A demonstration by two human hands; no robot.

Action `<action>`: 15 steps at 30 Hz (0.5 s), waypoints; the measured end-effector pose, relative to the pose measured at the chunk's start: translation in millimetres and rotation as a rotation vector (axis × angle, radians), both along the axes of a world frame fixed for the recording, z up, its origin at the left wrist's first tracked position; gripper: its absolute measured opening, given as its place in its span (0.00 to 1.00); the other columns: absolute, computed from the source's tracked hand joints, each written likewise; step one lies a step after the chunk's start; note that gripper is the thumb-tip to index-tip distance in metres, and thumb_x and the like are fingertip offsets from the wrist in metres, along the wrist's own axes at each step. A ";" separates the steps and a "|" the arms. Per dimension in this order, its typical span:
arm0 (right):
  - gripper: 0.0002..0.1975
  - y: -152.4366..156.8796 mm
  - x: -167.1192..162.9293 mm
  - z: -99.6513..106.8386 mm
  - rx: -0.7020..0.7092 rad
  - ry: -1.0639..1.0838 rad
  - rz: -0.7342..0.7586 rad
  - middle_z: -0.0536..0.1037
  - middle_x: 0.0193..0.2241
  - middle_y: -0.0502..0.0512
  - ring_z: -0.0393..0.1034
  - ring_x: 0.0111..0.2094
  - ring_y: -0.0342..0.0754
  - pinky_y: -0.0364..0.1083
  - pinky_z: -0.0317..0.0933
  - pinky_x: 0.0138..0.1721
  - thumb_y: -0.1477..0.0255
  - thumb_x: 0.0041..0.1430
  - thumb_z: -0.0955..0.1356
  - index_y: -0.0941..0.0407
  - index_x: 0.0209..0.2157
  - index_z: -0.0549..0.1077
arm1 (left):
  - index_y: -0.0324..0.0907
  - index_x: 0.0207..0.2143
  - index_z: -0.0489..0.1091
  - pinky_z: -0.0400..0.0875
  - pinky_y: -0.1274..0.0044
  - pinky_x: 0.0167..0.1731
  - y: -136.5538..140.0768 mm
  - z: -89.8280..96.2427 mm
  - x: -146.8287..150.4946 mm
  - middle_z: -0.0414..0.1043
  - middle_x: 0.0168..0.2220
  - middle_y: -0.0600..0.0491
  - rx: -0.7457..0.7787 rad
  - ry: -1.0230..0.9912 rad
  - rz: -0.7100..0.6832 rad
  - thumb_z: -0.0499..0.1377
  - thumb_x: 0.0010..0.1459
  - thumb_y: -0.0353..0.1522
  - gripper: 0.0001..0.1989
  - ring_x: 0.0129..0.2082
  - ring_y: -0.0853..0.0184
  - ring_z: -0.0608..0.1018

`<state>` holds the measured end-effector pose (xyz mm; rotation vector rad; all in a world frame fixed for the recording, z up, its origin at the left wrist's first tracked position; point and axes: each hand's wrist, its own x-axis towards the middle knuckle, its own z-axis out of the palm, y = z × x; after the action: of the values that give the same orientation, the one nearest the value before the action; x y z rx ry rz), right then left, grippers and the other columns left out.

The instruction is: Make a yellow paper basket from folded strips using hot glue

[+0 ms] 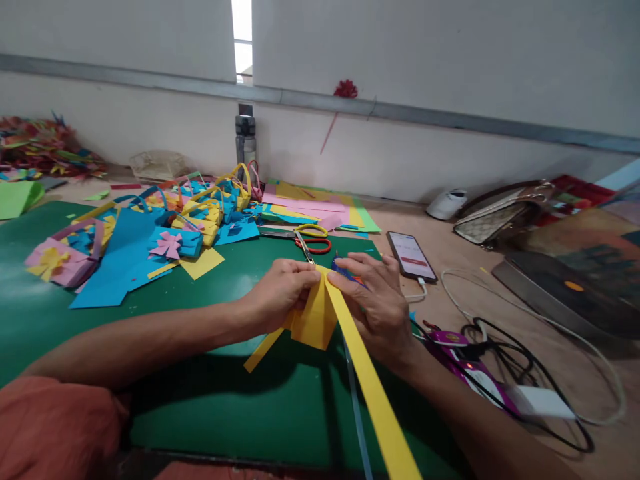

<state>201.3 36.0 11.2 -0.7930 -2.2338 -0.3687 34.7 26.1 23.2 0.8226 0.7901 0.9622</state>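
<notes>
My left hand [280, 290] is closed, pinching the upper edge of a small folded yellow paper basket [315, 323]. My right hand [377, 297] presses one end of a long yellow paper strip [373, 387] against the basket's top. From there the strip runs down toward me. Part of a blue and orange tool [344, 269], perhaps a glue gun, shows behind the right fingers; its grip is hidden. Below that hand a thin translucent stick [356, 413] extends downward. Scissors with red and yellow handles [320, 245] lie just beyond my hands on the green mat [200, 373].
Several finished paper baskets [175, 243] and a blue sheet [110, 267] lie at left. Coloured paper sheets [320, 203] and a bottle [245, 143] are at the back. At right are a phone [413, 255], purple power strip [470, 370], cables and a handbag [500, 213].
</notes>
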 end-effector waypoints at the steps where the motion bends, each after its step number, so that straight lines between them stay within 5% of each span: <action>1: 0.11 -0.2 -0.1 -0.1 0.019 -0.020 -0.008 0.76 0.41 0.60 0.66 0.48 0.55 0.60 0.50 0.51 0.78 0.57 0.62 0.55 0.38 0.73 | 0.38 0.22 0.65 0.60 0.82 0.22 0.1 -0.2 -0.1 0.66 0.19 0.56 -0.004 -0.004 0.002 0.56 0.48 0.27 0.03 0.18 0.75 0.70; 15: 0.16 1.1 -0.5 -9.8 0.192 -0.144 -0.057 0.71 0.47 0.65 0.60 0.53 0.60 0.65 0.49 0.50 0.80 0.51 0.63 0.56 0.43 0.70 | 0.37 0.26 0.67 0.60 0.83 0.22 6.6 -6.4 -0.6 0.66 0.21 0.57 0.068 -0.039 0.054 0.61 0.46 0.32 0.07 0.19 0.76 0.69</action>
<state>200.8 37.0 1.4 -0.7485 -2.2687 -0.6760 34.0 32.8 16.8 0.8421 0.7523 1.0549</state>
